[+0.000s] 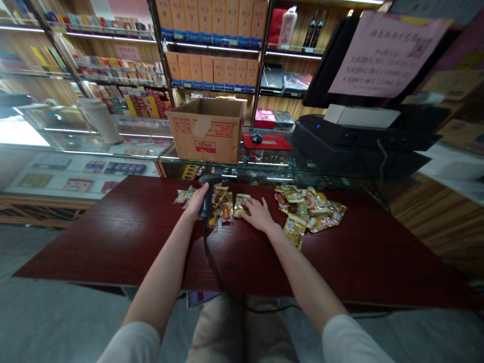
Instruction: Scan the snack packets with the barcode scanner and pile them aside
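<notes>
My left hand (197, 200) is wrapped round the handle of a black barcode scanner (208, 191), whose head points down at the dark red table (113, 237). Its black cable (212, 262) runs back toward me. My right hand (256, 214) lies on a gold snack packet (241, 204), fingers spread over it. Several small packets (223, 206) lie between my hands, and two more packets (184, 195) sit left of the scanner. A bigger pile of gold packets (308, 210) lies just right of my right hand.
A cardboard box (206, 130) stands on the glass counter (94, 146) behind the table. A black register and printer (351, 136) with a monitor stand at the right, a red mouse mat (266, 141) between them. Shelves of goods (212, 45) fill the back.
</notes>
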